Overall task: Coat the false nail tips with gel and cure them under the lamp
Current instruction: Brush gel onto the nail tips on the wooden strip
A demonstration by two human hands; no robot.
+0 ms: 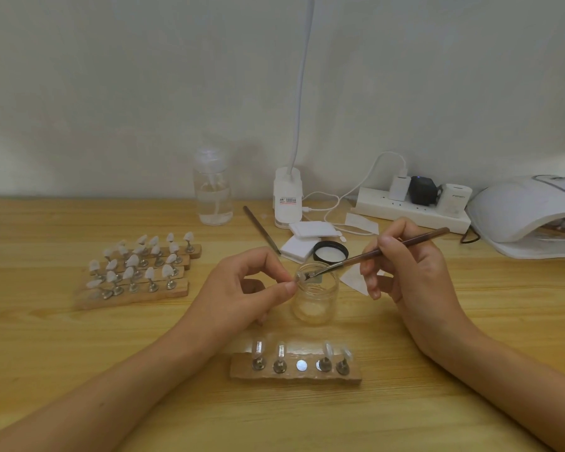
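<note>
My left hand point(252, 285) pinches a small stand bearing a false nail tip point(301, 276) just over the mouth of an open clear gel jar point(313, 296). My right hand point(411, 272) grips a brown brush point(388, 250) like a pen, its bristles touching that tip. In front of me lies a wooden holder point(296, 370) with several nail tips on metal stands and one bare magnet spot in the middle. The white curing lamp point(532, 216) sits at the far right, with something inside its opening.
Wooden holders point(137, 272) crowded with several nail tips lie at the left. Behind the jar are its black lid point(330, 251), white pads point(310, 231), a second brush point(261, 229), a clear pump bottle point(212, 190), a clip lamp base point(287, 197) and a power strip point(408, 207).
</note>
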